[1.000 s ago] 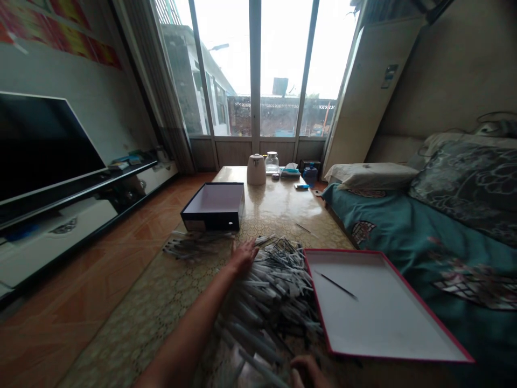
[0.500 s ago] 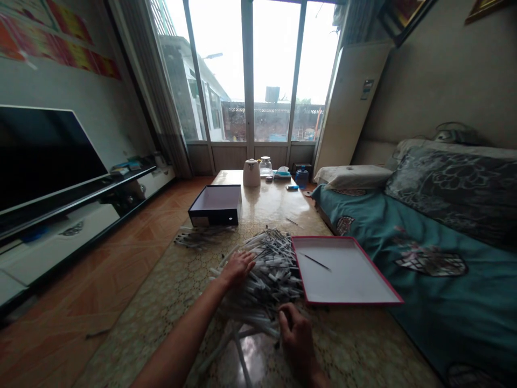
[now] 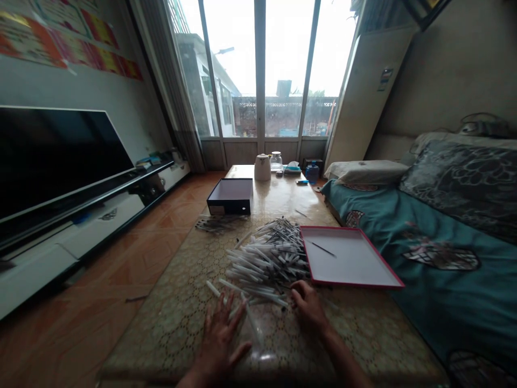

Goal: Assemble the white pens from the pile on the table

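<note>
A heap of whitish translucent tubes point(image 3: 258, 264), mixed with thin dark sticks, lies mid-table; the pieces look like pen parts. My left hand point(image 3: 222, 328) rests at the heap's near left, its fingers spread over a few loose tubes. At the heap's near right edge is my right hand point(image 3: 309, 307), fingers curled together; whatever sits in its fingertips is too small to make out. Beside the heap to the right lies a shallow red-rimmed tray point(image 3: 355, 264), white inside, with one slim dark stick point(image 3: 323, 249) in it.
A dark blue open box point(image 3: 230, 206) stands at the table's left edge, with several loose sticks point(image 3: 218, 223) before it. Farther back are a kettle point(image 3: 262, 168), a glass jar point(image 3: 276, 161) and a tissue pack point(image 3: 293, 169). A sofa point(image 3: 436, 237) borders the right side.
My left hand has moved from the top of the heap toward me, with its fingers now spread over loose tubes. My right hand stays at the near right edge. The camera view has shifted.
</note>
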`<control>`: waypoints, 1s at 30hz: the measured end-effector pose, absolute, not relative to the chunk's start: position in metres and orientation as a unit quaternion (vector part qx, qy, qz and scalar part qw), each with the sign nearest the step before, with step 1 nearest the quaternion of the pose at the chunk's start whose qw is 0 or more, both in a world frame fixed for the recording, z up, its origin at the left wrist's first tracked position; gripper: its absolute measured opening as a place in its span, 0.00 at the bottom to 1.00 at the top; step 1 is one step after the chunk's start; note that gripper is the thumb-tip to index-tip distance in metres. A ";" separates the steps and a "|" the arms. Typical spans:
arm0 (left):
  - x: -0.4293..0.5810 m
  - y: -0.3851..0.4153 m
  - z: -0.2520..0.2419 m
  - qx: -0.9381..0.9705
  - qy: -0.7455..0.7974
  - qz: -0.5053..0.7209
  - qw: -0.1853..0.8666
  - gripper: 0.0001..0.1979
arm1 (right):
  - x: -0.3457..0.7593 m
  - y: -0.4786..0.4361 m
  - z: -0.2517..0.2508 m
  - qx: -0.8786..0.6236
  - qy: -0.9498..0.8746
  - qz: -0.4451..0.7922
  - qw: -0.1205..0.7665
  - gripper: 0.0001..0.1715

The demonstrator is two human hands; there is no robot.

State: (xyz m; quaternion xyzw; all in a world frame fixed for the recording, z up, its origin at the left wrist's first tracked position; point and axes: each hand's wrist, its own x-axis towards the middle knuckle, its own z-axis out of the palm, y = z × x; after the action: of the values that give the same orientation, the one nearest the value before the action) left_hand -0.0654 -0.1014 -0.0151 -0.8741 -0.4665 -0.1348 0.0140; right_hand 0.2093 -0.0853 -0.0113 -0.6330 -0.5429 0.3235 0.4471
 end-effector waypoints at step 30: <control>0.009 -0.101 -0.004 -0.696 -0.488 -0.429 -0.305 0.14 | 0.182 -0.135 -0.007 -0.606 -0.448 0.346 0.559 0.18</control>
State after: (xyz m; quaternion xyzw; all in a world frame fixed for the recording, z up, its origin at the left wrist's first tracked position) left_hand 0.0089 -0.1014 -0.0035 -0.6965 -0.4882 -0.4287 -0.3046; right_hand 0.1816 -0.1352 -0.0065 -0.6062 -0.4477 0.3461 0.5588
